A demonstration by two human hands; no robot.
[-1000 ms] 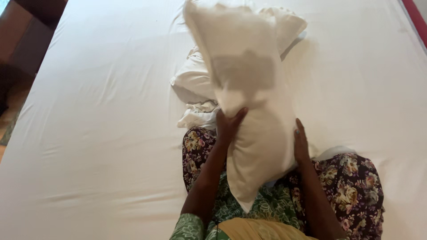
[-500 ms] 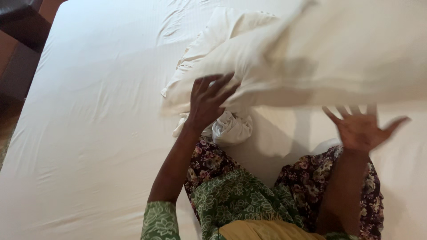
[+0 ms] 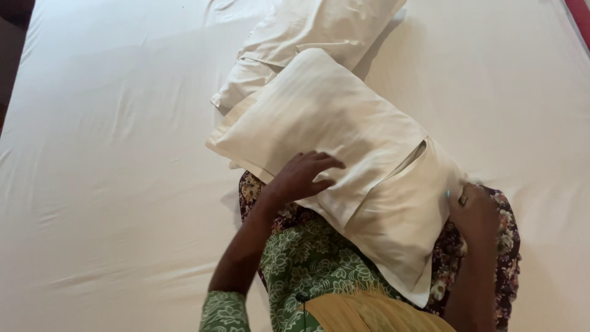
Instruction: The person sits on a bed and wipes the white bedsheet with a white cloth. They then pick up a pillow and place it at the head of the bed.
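Note:
A cream striped pillow (image 3: pixel 332 129) lies flat across my lap and the bed, its open case end toward me. My left hand (image 3: pixel 301 175) rests on the pillow's near left side with its fingers spread. My right hand (image 3: pixel 470 212) grips the right edge of the pillowcase flap (image 3: pixel 399 227) near my knee. A second cream pillow (image 3: pixel 313 31) lies behind the first, partly under it.
I sit on a bed covered with a white sheet (image 3: pixel 110 154), wearing green patterned and dark floral clothing (image 3: pixel 307 252). A dark floor strip shows at the far left edge, and a red edge (image 3: pixel 581 15) at the top right.
The pillow was held upright between both hands, swung up through the air, and now lies flat on my lap. My hands went from spread in the air to resting on it.

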